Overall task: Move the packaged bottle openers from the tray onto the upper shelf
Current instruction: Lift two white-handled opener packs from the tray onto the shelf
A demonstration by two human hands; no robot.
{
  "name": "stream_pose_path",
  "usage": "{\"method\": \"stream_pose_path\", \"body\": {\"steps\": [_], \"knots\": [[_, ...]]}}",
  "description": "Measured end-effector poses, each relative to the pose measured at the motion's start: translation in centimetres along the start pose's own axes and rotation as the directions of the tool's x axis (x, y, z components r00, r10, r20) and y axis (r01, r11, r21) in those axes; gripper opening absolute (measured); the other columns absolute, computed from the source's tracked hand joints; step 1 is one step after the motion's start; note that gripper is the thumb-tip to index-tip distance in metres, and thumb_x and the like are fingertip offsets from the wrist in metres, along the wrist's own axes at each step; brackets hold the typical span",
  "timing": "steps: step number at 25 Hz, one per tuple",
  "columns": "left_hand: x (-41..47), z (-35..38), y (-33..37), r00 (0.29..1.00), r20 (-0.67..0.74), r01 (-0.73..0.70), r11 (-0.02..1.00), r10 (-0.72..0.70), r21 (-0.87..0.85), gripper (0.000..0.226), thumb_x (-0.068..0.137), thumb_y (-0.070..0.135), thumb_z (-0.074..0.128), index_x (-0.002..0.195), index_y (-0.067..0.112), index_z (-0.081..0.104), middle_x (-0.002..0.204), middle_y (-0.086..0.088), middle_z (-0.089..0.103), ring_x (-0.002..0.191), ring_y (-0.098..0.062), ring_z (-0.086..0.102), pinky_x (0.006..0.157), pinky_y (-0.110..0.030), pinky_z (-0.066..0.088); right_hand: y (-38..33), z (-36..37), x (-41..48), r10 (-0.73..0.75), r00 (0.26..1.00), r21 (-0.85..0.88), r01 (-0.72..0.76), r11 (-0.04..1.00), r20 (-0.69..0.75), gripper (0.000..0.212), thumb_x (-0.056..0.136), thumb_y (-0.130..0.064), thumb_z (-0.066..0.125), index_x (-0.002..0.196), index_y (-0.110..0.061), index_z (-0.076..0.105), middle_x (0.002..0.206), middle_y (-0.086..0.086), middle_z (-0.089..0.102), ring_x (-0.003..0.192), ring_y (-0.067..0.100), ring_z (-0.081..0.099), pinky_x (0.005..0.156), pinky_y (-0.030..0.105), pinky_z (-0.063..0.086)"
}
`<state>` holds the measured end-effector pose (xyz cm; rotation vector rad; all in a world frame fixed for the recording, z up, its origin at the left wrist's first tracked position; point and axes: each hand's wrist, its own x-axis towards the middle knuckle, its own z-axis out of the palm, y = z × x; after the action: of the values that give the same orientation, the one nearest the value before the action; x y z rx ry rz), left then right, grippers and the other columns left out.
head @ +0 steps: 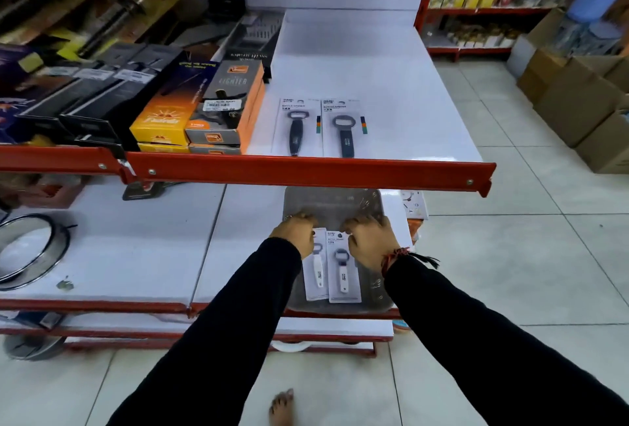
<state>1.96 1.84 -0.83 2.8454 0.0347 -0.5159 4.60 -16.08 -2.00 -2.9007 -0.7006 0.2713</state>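
Reaching into the tray (340, 202), both hands curled their fingers on the top edges of two cards: left hand (295, 233), right hand (369, 243). Best was to pinch each opener (343, 269) card firmly, lift it clear of the red rail (306, 170), and lay it beside the two on the shelf (391, 92).

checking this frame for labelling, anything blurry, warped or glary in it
Head view: wide-angle bend bows the upper shelf edge; boxed goods at far left smear with blur; the dark-handled openers up there read sharp, as do the white-handled openers in the tray under the left hand and right hand; soft sheen on white boards, no harsh shadows.
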Motion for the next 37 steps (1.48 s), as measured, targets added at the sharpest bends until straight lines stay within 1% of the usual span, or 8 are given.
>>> {"method": "stream_pose_path", "body": {"steps": [3,5,12,17,22,26,29,37], "knots": [[3.7,2.3,-0.7,0.994,0.104,0.04,0.998,-0.045,0.046,0.052,0.093,0.019,0.056,0.143,0.011,0.046,0.15,-0.011,0.044,0.134,-0.034,0.047,0.11,-0.044,0.043,0.8,2.7,3.2,0.052,0.992,-0.095,-0.042,0.995,0.112,0.047,0.085,-0.025,0.05,0.131,-0.023,0.059,0.14,0.004,0.054,0.127,0.03,0.05,0.107,0.044,0.03],[5.2,3.4,-0.7,0.994,0.097,0.033,0.995,-0.042,0.092,0.053,0.09,0.018,0.06,0.142,0.01,0.047,0.149,-0.011,0.044,0.134,-0.033,0.047,0.11,-0.043,0.043,1.2,3.8,4.4,0.068,0.987,-0.14,-0.047,0.989,0.146,0.05,0.083,-0.025,0.05,0.132,-0.024,0.059,0.14,0.005,0.05,0.126,0.03,0.05,0.106,0.046,0.028],[7.2,4.8,-0.7,0.999,0.04,0.026,0.99,-0.032,0.14,0.047,0.088,0.015,0.062,0.133,0.005,0.051,0.139,-0.014,0.048,0.13,-0.034,0.048,0.106,-0.043,0.043,2.3,5.5,5.2,0.045,0.997,-0.146,-0.035,0.989,0.061,0.043,0.086,-0.032,0.048,0.126,-0.02,0.059,0.128,0.01,0.055,0.115,0.032,0.055,0.099,0.043,0.031],[6.4,3.2,-0.2,0.999,0.011,0.052,0.997,-0.053,0.054,0.044,0.091,0.004,0.053,0.134,0.007,0.053,0.146,-0.013,0.04,0.122,-0.035,0.056,0.1,-0.043,0.051,1.8,4.2,4.9,0.112,0.993,0.072,-0.11,0.991,-0.026,0.031,0.087,-0.032,0.046,0.11,-0.015,0.056,0.115,0.009,0.062,0.108,0.03,0.059,0.095,0.041,0.031],[3.9,1.5,0.1,0.992,0.014,0.127,0.99,-0.127,-0.06,0.042,0.092,0.007,0.046,0.134,0.013,0.047,0.13,-0.018,0.059,0.121,-0.037,0.055,0.097,-0.041,0.048,1.1,1.9,3.6,0.211,0.977,0.262,-0.215,0.941,0.042,0.028,0.092,-0.023,0.042,0.114,-0.018,0.059,0.091,0.01,0.07,0.097,0.03,0.065,0.101,0.041,0.023],[0.5,0.5,1.2,0.98,-0.16,0.103,0.989,-0.118,-0.104,0.038,0.091,0.006,0.042,0.127,0.012,0.051,0.115,-0.018,0.068,0.11,-0.038,0.06,0.09,-0.04,0.053,0.5,0.2,0.8,0.174,0.983,0.227,-0.155,0.962,-0.065,0.036,0.094,-0.016,0.037,0.122,-0.02,0.059,0.101,0.012,0.07,0.097,0.03,0.064,0.097,0.042,0.024],[-2.3,-0.5,1.8,0.957,-0.279,0.066,0.995,-0.083,-0.068,0.037,0.093,0.006,0.041,0.127,0.01,0.052,0.116,-0.017,0.068,0.11,-0.037,0.059,0.088,-0.041,0.051,0.6,-1.5,-1.5,0.155,0.97,0.221,-0.112,0.969,-0.187,0.039,0.091,-0.011,0.036,0.124,-0.018,0.056,0.116,0.008,0.066,0.097,0.032,0.063,0.091,0.043,0.027],[-10.4,-5.2,3.8,0.918,-0.395,-0.121,0.97,0.029,-0.212,0.033,0.096,0.007,0.037,0.12,0.013,0.059,0.118,-0.013,0.065,0.107,-0.031,0.065,0.091,-0.043,0.054,0.4,-7.7,-8.3,0.056,0.92,0.138,-0.002,0.99,-0.388,0.037,0.093,-0.012,0.035,0.123,-0.017,0.056,0.11,0.008,0.065,0.1,0.032,0.06,0.088,0.042,0.027]]}}
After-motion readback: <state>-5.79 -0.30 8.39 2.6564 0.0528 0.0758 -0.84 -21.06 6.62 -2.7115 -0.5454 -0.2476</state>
